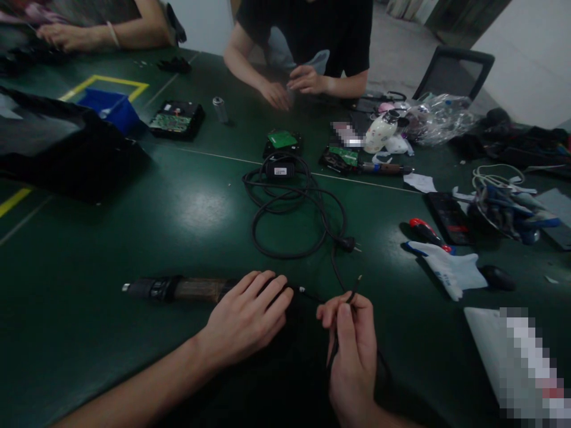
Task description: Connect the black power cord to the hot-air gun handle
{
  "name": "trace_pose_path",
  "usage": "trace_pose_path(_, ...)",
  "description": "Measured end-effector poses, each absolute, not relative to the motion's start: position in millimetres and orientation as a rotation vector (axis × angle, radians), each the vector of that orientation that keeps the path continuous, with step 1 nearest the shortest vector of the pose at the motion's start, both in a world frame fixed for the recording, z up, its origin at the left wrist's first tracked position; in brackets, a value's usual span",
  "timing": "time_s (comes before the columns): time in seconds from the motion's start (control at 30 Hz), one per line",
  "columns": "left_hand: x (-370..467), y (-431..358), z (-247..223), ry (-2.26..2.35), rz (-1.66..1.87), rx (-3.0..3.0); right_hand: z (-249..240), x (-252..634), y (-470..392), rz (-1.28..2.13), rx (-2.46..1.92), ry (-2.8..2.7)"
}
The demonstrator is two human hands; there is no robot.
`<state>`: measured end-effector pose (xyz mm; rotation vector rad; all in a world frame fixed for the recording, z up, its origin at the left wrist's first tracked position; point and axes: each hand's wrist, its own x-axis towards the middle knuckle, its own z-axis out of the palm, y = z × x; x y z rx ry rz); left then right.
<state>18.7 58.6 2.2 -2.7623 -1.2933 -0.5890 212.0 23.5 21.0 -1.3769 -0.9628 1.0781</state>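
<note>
An electric screwdriver (194,289) lies on the green table with its tip pointing left. My left hand (250,309) is closed over its right end, which it partly hides. From that end a short dark lead runs toward my right hand (350,351). Between thumb and fingers, the right hand pinches a black power cable (335,270), whose slim metal-tipped plug (359,278) sticks up past the thumb. Beyond both hands, the rest of the cable lies in loose loops with a small adapter box (280,171) and a two-pin plug (347,244).
Several hard drives with green boards, one of them (176,119) at left, lie farther back. A black bag (57,142) and blue bin (109,110) stand left. Right are a glove (450,267), red-black screwdriver (428,233) and phone (449,217). A co-worker's hands (294,86) are opposite.
</note>
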Motion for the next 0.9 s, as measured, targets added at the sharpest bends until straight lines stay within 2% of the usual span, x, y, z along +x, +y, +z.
trace_pose_path(0.2, 16.6, 59.8, 1.0, -1.254, -0.577, -2.783, 5.5, 219.1, 42.6, 0.880, -1.237, -1.318)
trace_pose_path(0.37, 15.5, 61.3, 2.6, -1.210, -0.598, -2.779, 13.9, 241.3, 72.8, 0.556, -0.740, -2.211)
trace_pose_path(0.47, 15.8, 61.7, 4.3, -1.214, -0.607, -2.776, 19.0, 256.5, 85.2, 0.408, -0.692, -2.510)
trace_pose_path(0.57, 16.6, 62.0, 5.9, -1.228, -0.643, -2.774, 14.7, 266.0, 85.4, 0.600, -0.893, -2.351)
trace_pose_path(0.73, 16.0, 62.0, 4.9, -1.257, -0.659, -2.787, 8.6, 264.3, 75.0, 1.263, -1.334, -1.681)
trace_pose_path(0.8, 14.1, 61.7, 2.4, -1.248, -0.642, -2.800, 11.7, 261.1, 74.4, 1.315, -1.338, -1.627)
trace_pose_path(0.9, 10.2, 61.2, -2.2, -1.232, -0.655, -2.807, 17.5, 257.8, 79.1, 1.195, -1.294, -1.770)
